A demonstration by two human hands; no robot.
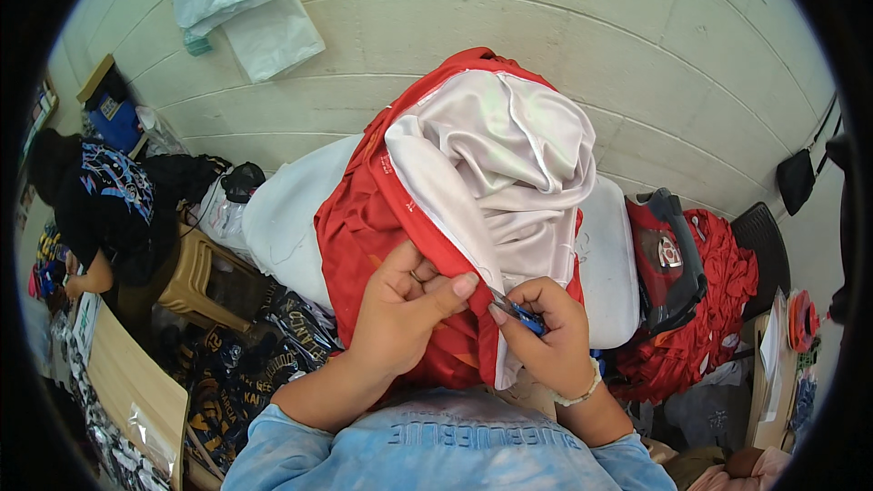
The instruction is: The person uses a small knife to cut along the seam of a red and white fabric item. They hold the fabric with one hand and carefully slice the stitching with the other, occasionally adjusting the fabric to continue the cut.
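A red garment [359,227] with shiny white inner fabric [523,150] lies heaped on a padded white board [277,209]. My left hand [400,314] pinches the red edge of the garment, with the thumb on top. My right hand [536,336] is closed on small blue-handled snips [526,316], whose metal tip touches the seam where red meets white, just right of my left thumb.
An iron [677,277] sits at right, beside piled red fabric [637,373]. At left are a co-worker in a dark shirt [109,209], a plastic stool [200,282], a table [123,368] and dark clothing [241,364]. A block wall [400,18] stands behind.
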